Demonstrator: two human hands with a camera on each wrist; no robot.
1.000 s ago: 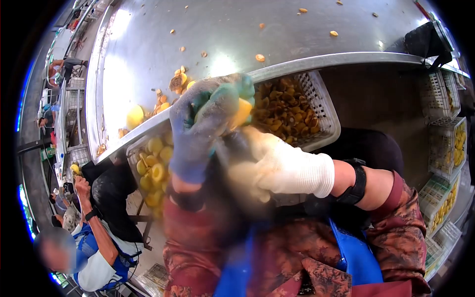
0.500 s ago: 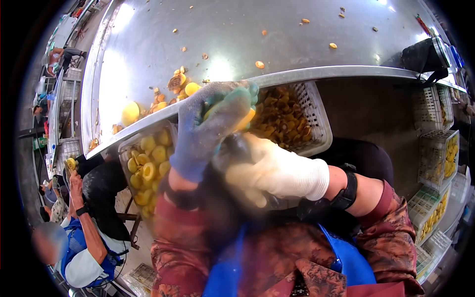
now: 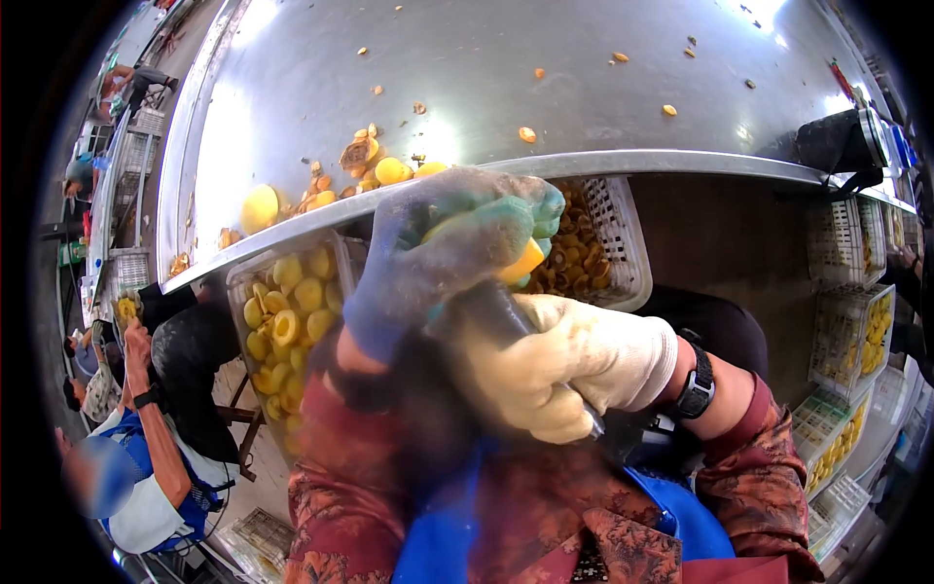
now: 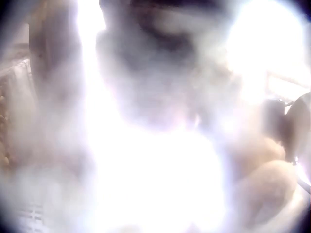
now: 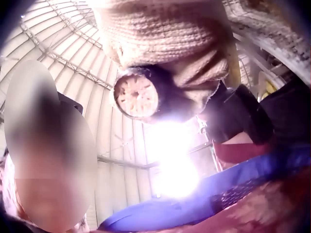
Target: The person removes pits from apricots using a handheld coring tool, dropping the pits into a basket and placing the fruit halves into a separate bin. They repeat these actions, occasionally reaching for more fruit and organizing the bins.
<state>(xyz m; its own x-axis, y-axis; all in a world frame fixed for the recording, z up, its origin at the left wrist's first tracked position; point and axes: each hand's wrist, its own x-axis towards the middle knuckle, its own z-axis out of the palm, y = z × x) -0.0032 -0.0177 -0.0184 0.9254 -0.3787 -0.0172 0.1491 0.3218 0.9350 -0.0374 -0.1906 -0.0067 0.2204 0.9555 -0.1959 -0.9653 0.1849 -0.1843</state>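
In the head view my left hand [image 3: 452,238], in a blue-grey and green coated glove, holds a yellow peach [image 3: 523,263] that shows between its fingers. Just below it, my right hand [image 3: 574,360] wears a cream knitted glove and grips a tool by its thick black handle [image 3: 498,313]. The tool's working end is hidden near the left hand. The right wrist view shows the handle's round, pale butt [image 5: 137,97] sticking out of the glove. Glare and haze wash out most of the left wrist view, though the right glove's fingers [image 4: 267,189] appear at its right.
The metal table [image 3: 477,97] has a raised front edge, with peaches [image 3: 394,171] and scraps along it. Below stand a crate [image 3: 342,261] of yellow peaches on the left and a crate [image 3: 628,238] of brownish pieces on the right. Another person [image 3: 161,438] sits at left; stacked crates [image 3: 827,341] stand at right.
Both hands have moved slightly right in the head view. The right hand has turned so more of the black handle shows. The peach stays in the left hand.
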